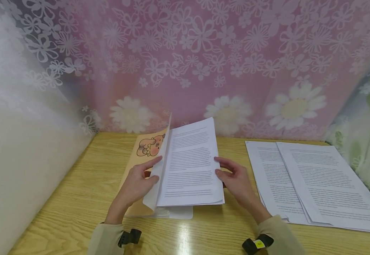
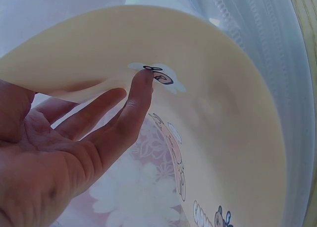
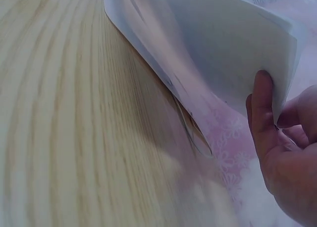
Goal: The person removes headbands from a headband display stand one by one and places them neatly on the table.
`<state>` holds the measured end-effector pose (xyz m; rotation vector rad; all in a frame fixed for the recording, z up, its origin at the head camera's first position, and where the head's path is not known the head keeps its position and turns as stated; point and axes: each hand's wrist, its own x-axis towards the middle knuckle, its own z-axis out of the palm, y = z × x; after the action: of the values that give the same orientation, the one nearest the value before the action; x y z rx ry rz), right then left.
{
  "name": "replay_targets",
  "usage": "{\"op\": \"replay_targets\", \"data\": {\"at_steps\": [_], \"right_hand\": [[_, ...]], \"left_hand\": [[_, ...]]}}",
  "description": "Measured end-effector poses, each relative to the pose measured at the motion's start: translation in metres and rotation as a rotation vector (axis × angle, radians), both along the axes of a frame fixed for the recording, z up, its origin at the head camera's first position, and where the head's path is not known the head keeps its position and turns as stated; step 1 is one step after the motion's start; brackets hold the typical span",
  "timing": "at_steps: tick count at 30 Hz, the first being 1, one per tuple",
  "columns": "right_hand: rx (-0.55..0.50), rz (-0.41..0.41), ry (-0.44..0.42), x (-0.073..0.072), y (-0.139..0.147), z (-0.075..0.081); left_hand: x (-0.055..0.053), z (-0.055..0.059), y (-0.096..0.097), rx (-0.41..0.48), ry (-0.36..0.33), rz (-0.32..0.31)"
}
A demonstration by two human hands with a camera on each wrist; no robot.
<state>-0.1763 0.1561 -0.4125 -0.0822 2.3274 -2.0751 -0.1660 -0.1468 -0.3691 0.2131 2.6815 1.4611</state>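
An orange folder (image 1: 132,209) with cartoon animals lies in the middle of the table, its cover lifted and bowed. My left hand (image 1: 137,182) holds that cover, with thumb and index over its pale side. In the left wrist view, other fingertips (image 2: 144,81) touch the printed side. A stack of printed sheets (image 1: 188,170) stands tilted up beside the cover, over the folder. My right hand (image 1: 237,179) pinches its right edge; in the right wrist view, fingers (image 3: 262,103) press on the back of the sheets.
Two overlapping piles of printed sheets, a left pile (image 1: 274,180) and a right pile (image 1: 318,177), lie on the wooden table (image 1: 67,198) to the right. A floral curtain (image 1: 185,67) hangs close behind the table's far edge. A pale sheet (image 1: 22,117) bounds the left side.
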Motion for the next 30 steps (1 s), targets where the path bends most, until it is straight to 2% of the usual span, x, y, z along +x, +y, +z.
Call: {"op": "replay_targets", "data": {"at_steps": [6, 10, 19, 30], "right_hand": [[-0.008, 0.021, 0.006, 0.000, -0.009, 0.001], [-0.013, 0.018, 0.002, -0.001, -0.015, 0.000], [-0.052, 0.007, -0.029, -0.004, -0.028, 0.000], [-0.052, 0.019, -0.066, -0.008, -0.040, -0.001]], "left_hand": [[0.000, 0.001, 0.001, -0.013, 0.010, -0.001], [0.000, 0.002, 0.002, 0.022, -0.001, 0.002], [0.000, 0.003, 0.004, -0.039, 0.010, 0.051], [0.000, 0.006, 0.005, -0.009, -0.002, 0.056]]}}
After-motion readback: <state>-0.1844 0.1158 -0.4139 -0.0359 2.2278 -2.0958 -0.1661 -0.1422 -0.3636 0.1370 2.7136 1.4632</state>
